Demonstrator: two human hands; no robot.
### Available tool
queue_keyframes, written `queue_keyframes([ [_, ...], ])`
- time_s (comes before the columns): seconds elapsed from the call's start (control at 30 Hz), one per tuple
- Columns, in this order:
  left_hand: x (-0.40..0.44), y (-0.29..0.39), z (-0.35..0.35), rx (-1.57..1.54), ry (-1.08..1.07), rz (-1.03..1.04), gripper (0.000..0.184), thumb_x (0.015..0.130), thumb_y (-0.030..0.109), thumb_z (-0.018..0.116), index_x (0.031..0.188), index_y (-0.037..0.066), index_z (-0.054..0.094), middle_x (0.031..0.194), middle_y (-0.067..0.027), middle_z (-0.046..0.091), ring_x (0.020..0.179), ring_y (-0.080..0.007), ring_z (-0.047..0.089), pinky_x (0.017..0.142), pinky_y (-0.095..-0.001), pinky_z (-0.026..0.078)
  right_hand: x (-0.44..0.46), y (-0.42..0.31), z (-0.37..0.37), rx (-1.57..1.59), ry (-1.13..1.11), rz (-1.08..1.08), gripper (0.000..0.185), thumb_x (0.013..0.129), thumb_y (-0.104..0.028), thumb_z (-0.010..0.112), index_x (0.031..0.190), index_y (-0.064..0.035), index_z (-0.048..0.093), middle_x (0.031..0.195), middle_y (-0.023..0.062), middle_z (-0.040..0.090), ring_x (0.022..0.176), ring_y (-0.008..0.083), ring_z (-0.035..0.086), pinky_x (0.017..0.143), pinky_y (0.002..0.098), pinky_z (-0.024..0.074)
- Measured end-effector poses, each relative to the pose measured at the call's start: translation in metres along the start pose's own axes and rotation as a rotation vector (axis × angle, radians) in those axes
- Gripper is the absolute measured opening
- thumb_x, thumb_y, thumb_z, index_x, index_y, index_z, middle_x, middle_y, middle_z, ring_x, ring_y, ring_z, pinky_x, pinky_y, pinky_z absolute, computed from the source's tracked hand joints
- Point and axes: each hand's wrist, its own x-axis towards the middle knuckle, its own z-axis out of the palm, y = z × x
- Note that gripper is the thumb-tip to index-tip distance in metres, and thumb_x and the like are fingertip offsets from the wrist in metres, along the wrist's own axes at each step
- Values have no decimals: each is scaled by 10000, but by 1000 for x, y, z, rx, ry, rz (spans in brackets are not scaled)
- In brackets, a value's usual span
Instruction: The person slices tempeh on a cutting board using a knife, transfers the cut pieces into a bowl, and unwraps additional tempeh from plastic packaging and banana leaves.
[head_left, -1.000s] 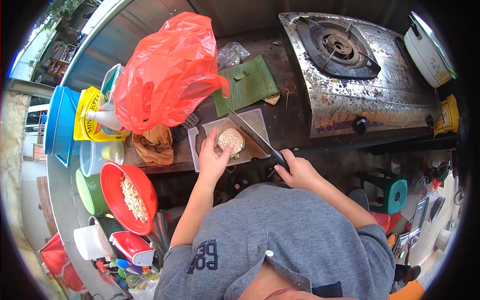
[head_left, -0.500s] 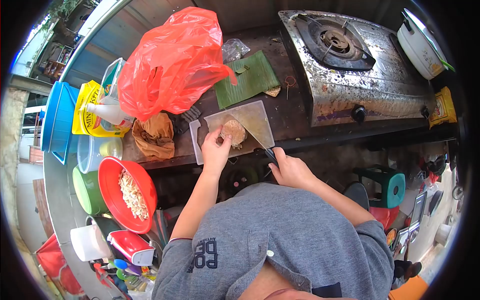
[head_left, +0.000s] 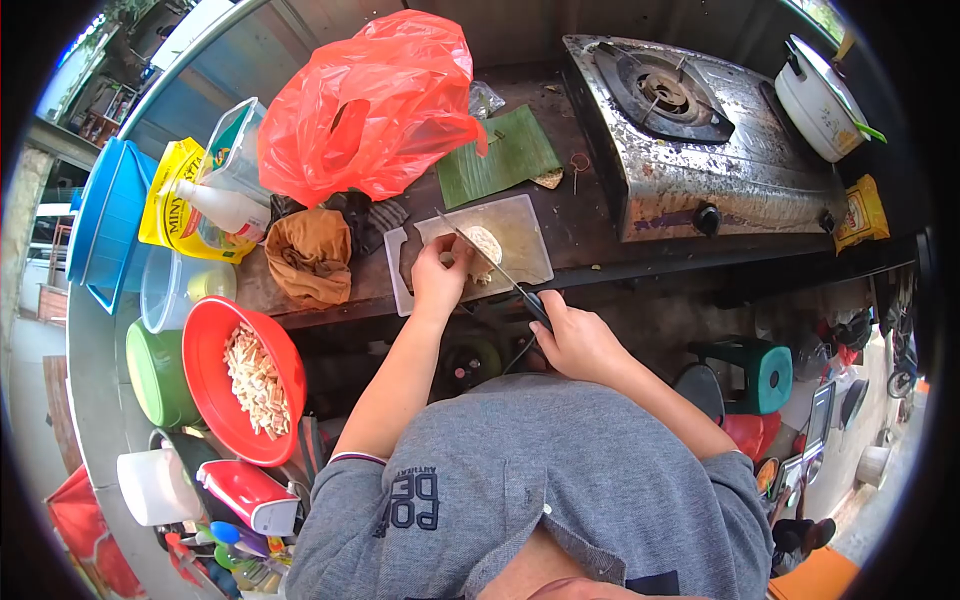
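A pale round cake of what looks like tempeh (head_left: 486, 243) lies on a translucent cutting board (head_left: 525, 232). My left hand (head_left: 438, 275) is closed at the cake's left edge, fingers bent and holding it. My right hand (head_left: 582, 340) grips the black handle of a knife (head_left: 500, 271). The blade runs diagonally over the left part of the cake, close to my left fingertips. How deep the edge sits in the cake I cannot tell. Just beyond the board lies a green banana leaf (head_left: 500, 155), with a small pale piece at its right corner.
A red plastic bag (head_left: 365, 110) and a crumpled brown cloth (head_left: 310, 255) stand left of the board. The red bowl (head_left: 205, 385) at lower left holds pale cut strips (head_left: 255, 385). To the right is a gas stove (head_left: 720, 180) with a white pot (head_left: 815, 105) beside it.
The knife has swung from the cake's right side to lie across its left part. My left fingers have moved to the cake's left edge. The camera view has shifted slightly.
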Motion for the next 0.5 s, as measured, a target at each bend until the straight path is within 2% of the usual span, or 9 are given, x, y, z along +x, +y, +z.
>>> queue_keyframes([
  [0.07, -1, 4, -1, -75, -8, -82, 352, 773, 235, 714, 1033, 5, 659, 981, -165, 671, 882, -285, 656, 801, -367, 498, -1, -4, 1, -48, -3, 28, 235, 919, -196, 508, 988, -8, 386, 733, 257, 618, 687, 454, 612, 603, 528, 491],
  [0.3, -1, -1, 2, -91, 5, -72, 335, 767, 228, 719, 1015, 11, 660, 967, -167, 669, 925, -297, 643, 820, -370, 489, 3, -13, 4, -116, -33, 83, 216, 922, -178, 489, 971, 9, 392, 680, 255, 613, 671, 444, 619, 601, 524, 494],
  [0.5, -1, 3, 1, -78, 17, -52, 319, 770, 213, 718, 1009, 13, 654, 983, -166, 662, 933, -294, 638, 832, -368, 482, 20, -4, 19, -157, -40, 131, 219, 915, -176, 497, 985, 11, 406, 713, 265, 621, 713, 446, 627, 631, 536, 490],
])
